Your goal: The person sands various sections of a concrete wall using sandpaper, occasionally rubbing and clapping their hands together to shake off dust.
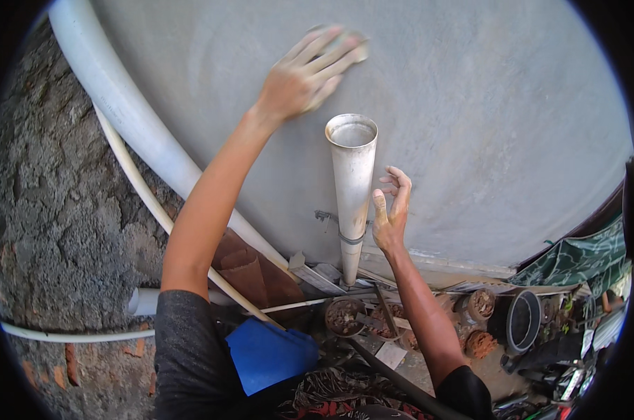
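My left hand [304, 78] reaches up and lies against the smooth grey wall [471, 119], its fingers stretched and blurred by motion. Under the fingertips is a flat greyish pad [361, 50], mostly covered by the hand; its exact kind cannot be made out. An upright white pipe [354, 171] with an open top stands close to the wall, below that hand. Just right of the pipe, my right hand [392, 213] is raised with thumb and fingers apart and half bent. Nothing is in it, and it appears apart from the pipe.
A thick white pipe [131, 105] and a thinner hose [138, 178] run down beside the rough wall [72, 203] on the left. Below are a blue sheet [271, 355], pots of soil [345, 316], a black bucket [524, 322] and green patterned cloth [576, 259].
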Motion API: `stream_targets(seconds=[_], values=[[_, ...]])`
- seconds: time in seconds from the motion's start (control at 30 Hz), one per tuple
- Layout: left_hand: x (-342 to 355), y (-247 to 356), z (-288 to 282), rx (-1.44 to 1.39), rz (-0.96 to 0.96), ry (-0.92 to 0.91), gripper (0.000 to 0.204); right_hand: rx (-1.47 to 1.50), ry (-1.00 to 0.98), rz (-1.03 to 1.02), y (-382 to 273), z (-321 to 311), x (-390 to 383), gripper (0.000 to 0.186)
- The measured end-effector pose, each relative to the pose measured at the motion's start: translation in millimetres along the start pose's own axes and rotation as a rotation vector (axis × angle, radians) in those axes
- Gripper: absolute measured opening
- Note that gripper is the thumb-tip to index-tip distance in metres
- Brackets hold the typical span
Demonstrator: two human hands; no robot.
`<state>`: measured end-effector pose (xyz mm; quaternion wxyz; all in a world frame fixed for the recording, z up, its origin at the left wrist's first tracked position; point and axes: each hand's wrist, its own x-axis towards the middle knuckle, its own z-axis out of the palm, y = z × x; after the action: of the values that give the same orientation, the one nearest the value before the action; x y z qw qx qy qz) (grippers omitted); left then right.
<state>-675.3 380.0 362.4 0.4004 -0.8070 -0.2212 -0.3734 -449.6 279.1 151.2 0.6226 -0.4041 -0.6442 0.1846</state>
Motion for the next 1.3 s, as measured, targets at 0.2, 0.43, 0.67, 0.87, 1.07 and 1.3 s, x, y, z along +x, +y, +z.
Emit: stream_targets(seconds=[0.2,0.43,0.67,0.87,1.07,1.3], values=[[-48,-45,-12,0.072,-0.131,0.057,0.047,0.069,0.084,0.010,-1,-13,1,0.061],[-78,-50,10,0.129,-0.680,0.473,0.051,0.094,0.147,-0.092,-27,-7,34,0.060],[-55,-61,-19,-0.002,-0.538,0.321,0.053,0.066,0.191,-0.050,-14,-29,30,0.055],[-155,-34,16,0.127,-0.893,0.485,0.054,0.132,0.176,0.036,-15,-5,23,0.052],[-16,-55,-18,-0.008,-0.672,0.430,0.052,0.097,-0.002,-0.080,-25,9,-5,0.058],[-197,15,40,0.140,-1.037,0.478,0.053,0.146,0.037,-0.026,-27,19,-14,0.056]])
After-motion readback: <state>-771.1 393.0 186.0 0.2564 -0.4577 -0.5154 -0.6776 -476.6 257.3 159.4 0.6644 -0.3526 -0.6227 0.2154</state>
